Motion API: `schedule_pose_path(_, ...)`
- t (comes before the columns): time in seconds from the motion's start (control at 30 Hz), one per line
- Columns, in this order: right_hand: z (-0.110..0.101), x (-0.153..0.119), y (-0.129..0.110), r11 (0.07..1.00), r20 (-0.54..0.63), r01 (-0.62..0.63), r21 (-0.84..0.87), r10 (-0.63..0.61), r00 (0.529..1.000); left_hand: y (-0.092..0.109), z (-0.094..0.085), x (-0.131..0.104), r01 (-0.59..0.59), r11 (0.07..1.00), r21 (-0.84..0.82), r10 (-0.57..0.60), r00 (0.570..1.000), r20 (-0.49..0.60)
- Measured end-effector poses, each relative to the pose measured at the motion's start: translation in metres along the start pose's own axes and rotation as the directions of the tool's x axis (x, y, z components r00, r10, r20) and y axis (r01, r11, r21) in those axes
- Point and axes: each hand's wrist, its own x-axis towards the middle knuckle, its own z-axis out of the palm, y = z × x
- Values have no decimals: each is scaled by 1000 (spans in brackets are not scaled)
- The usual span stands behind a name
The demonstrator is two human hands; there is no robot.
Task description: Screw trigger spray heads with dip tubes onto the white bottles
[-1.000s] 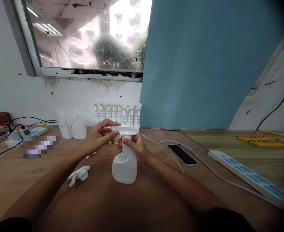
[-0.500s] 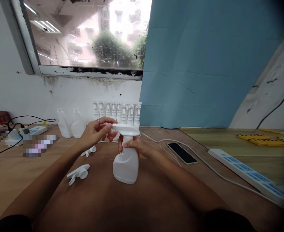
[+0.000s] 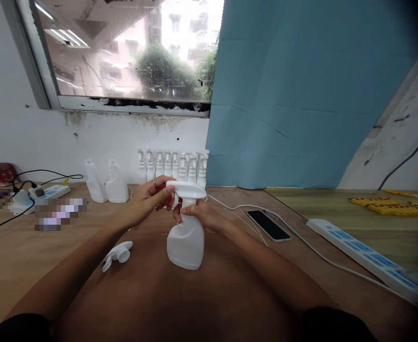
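Note:
A white spray bottle (image 3: 185, 242) stands upright on the brown table in front of me, with a white spray head (image 3: 186, 190) on its neck. My right hand (image 3: 204, 214) is wrapped round the neck, just under the head. At the nozzle end, my left hand (image 3: 155, 197) pinches the spray head between thumb and fingers. A loose white spray head (image 3: 118, 255) lies on the table near my left forearm.
Two bottles without heads (image 3: 117, 183) stand at the back left. Several headed bottles (image 3: 159, 164) line the wall. A phone (image 3: 268, 225), a white cable and a power strip (image 3: 362, 254) lie to the right. Another power strip (image 3: 55, 192) sits at the far left.
My left hand has moved slightly right, further onto the spray head's nozzle end. Its forearm now covers the second loose spray head. My right hand and the bottle have hardly moved.

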Motion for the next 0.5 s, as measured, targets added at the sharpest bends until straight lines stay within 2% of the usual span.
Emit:
schedule_pose_path(0.1, -1, 0, 3, 1000, -39, -19, -6, 19, 999, -2, -2, 1, 21, 1000, -7, -21, 1000, -7)
schedule_pose_path(0.2, 1, 0, 3, 999, -13, 4, 35, -4, 1000, -2, -2, 1, 0, 1000, 4, 0, 1000, 14)
schedule_pose_path(0.3, 2, 1, 3, 995, 8, 5, 101, -6, 1000, -1, -1, 1, -9, 1000, 29, 10, 1000, -8)
schedule_pose_path(0.4, -1, 1, 6, 995, 31, 41, 92, -44, 999, -3, -1, 1, 6, 999, 37, -6, 1000, -19)
schedule_pose_path(0.5, -7, 0, 6, 997, -9, 42, 57, -42, 999, -11, -2, 4, 56, 995, 77, -60, 997, 51)
